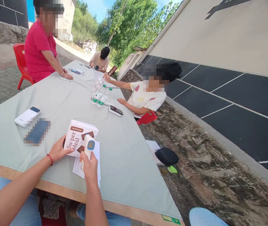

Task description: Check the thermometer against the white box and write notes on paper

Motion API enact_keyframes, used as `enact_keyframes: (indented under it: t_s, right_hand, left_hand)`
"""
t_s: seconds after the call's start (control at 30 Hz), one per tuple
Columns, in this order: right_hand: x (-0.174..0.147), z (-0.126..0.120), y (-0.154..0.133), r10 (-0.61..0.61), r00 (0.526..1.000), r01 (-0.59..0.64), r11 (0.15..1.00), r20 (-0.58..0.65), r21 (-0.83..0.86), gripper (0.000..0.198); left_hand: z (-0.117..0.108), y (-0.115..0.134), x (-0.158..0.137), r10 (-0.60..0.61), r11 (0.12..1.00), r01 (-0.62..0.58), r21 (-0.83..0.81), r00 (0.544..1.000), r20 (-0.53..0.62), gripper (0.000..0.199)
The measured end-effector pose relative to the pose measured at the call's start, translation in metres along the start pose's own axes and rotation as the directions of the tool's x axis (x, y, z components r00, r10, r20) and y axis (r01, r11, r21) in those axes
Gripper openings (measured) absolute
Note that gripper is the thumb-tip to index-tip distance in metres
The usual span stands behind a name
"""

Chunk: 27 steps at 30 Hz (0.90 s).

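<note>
Nearest to us, our right hand is closed around the grip of a white thermometer gun, fingers wrapped tight, its blue display facing up. Under it a printed paper sheet lies flat on the desk. Our left hand, with a red string at the wrist, rests its fingers pressed against the left edge of a white Su-per Meal box, which sits tilted on the desk just beside the thermometer gun. Further left lie a white power bank and a blurred dark phone. Mid-desk stand several water bottles, with another phone near them. Beyond, three people sit along the desk; one in a red shirt leans on it.
</note>
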State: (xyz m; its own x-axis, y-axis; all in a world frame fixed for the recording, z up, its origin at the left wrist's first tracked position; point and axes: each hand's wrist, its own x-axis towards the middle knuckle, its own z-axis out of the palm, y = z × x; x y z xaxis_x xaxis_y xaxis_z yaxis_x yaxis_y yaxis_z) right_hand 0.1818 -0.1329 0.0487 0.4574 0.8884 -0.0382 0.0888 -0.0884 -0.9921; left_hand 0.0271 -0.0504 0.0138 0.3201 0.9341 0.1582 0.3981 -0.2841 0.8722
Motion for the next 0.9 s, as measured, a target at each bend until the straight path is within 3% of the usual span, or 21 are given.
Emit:
enact_keyframes:
  t_s: [0.2,0.57,0.9]
  right_hand:
    - [-0.010,-0.012,-0.006,0.044,0.994,-0.059,0.986,0.098,0.157,0.029]
    - [-0.021,-0.048,-0.011,0.015,0.999,-0.009,0.990,-0.041,0.144,0.036]
    - [-0.053,-0.064,-0.055,-0.060,0.997,0.068,0.986,-0.051,0.153,0.033]
  left_hand:
    - [0.001,-0.003,0.001,0.000,1.000,0.000,-0.005,1.000,-0.002,0.071]
    - [-0.001,0.000,0.002,-0.030,1.000,0.030,0.004,1.000,0.006,0.071]
    - [-0.002,-0.003,0.004,-0.031,0.999,0.031,-0.010,1.000,0.000,0.073]
